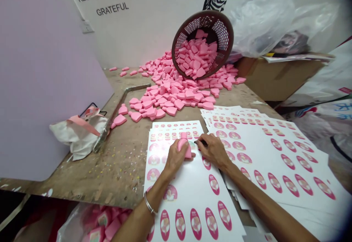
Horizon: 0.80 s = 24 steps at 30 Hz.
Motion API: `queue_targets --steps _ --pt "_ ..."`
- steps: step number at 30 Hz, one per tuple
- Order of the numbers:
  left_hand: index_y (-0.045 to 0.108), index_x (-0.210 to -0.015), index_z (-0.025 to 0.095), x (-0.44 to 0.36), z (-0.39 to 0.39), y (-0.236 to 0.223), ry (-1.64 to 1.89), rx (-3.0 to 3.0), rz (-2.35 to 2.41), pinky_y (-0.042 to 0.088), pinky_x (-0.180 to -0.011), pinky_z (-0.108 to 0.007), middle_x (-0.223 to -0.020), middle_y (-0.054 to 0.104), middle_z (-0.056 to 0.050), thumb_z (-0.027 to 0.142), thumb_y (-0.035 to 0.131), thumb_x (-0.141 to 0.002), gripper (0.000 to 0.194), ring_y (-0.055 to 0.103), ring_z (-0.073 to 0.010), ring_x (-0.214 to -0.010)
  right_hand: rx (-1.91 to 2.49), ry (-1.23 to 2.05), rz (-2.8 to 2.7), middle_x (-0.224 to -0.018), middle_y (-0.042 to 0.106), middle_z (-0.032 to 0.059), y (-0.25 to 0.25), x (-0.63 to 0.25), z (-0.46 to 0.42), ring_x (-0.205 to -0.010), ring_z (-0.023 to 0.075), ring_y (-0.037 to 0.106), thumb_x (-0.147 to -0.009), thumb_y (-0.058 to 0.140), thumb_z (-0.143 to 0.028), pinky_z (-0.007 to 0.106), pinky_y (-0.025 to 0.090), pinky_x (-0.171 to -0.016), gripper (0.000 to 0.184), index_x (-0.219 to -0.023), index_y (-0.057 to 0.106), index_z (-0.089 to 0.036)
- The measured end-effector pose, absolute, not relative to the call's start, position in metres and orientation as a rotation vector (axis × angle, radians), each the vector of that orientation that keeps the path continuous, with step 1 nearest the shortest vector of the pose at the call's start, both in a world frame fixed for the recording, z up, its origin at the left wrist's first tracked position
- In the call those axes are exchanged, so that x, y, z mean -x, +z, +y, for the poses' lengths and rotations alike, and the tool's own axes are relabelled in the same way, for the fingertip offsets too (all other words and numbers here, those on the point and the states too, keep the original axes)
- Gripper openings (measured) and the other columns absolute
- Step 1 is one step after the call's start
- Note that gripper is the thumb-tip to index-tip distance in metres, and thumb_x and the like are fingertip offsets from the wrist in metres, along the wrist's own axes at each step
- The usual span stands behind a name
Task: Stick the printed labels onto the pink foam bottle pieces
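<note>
My left hand [176, 158] is closed around a small pink plastic bottle [184, 146], held over a sheet of stickers [189, 183]. The sheet carries oval and rounded pink labels, with bare white patches between them. Close beside the bottle, my right hand [213, 148] is bent with its fingers pinched together. A thin dark tool [202, 143] sits in those fingers; its exact kind does not show. Its tip is at the sheet, just right of the bottle. A silver bangle is on my left wrist.
Many pink bottles [178, 95] spill from a tipped brown basket [176, 51] at the back. More sticker sheets [264, 150] lie to the right. A metal bar [110, 123] and a white bag [74, 137] are at left, a cardboard box [277, 77] at back right.
</note>
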<state>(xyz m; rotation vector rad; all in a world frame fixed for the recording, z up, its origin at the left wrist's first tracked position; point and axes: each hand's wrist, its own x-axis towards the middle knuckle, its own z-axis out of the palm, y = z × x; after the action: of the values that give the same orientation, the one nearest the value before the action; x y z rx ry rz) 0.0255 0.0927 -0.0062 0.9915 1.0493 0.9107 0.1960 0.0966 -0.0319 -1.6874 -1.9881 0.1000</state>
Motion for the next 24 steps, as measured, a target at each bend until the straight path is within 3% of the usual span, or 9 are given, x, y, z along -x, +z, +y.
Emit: queue_targets --steps 11,19,24 --pt "0.054 -0.100 0.013 -0.025 0.093 -0.009 0.925 -1.011 1.016 0.057 -0.058 -0.029 -0.084 0.060 -0.006 0.054 0.064 -0.076 0.049 0.069 -0.0186 -0.064 1.601 -0.095 -1.954 -0.071 0.062 0.0049 -0.031 -0.189 0.095 -0.075 0.0214 0.054 -0.082 0.058 -0.034 0.035 0.035 -0.074 0.015 -0.075 0.056 -0.019" --pt "0.057 -0.097 0.011 -0.021 0.088 0.000 1.048 -0.779 0.893 0.059 -0.062 -0.033 -0.075 0.061 -0.005 0.058 0.058 -0.080 0.049 0.064 -0.0160 -0.063 1.554 0.515 -1.327 -0.066 0.057 0.0000 0.009 -0.188 0.073 -0.061 0.0142 0.051 -0.078 0.061 -0.048 0.027 0.042 -0.057 0.029 -0.073 0.057 -0.020" --pt "0.064 -0.096 0.009 -0.017 0.073 0.019 1.045 -0.626 0.807 0.059 -0.062 -0.037 -0.079 0.067 -0.010 0.063 0.047 -0.084 0.058 0.065 -0.0184 -0.063 1.441 0.663 -1.388 -0.072 0.065 0.0012 0.030 -0.168 0.057 -0.061 0.0144 0.056 -0.078 0.063 -0.047 0.027 0.045 -0.056 0.034 -0.099 0.070 -0.021"
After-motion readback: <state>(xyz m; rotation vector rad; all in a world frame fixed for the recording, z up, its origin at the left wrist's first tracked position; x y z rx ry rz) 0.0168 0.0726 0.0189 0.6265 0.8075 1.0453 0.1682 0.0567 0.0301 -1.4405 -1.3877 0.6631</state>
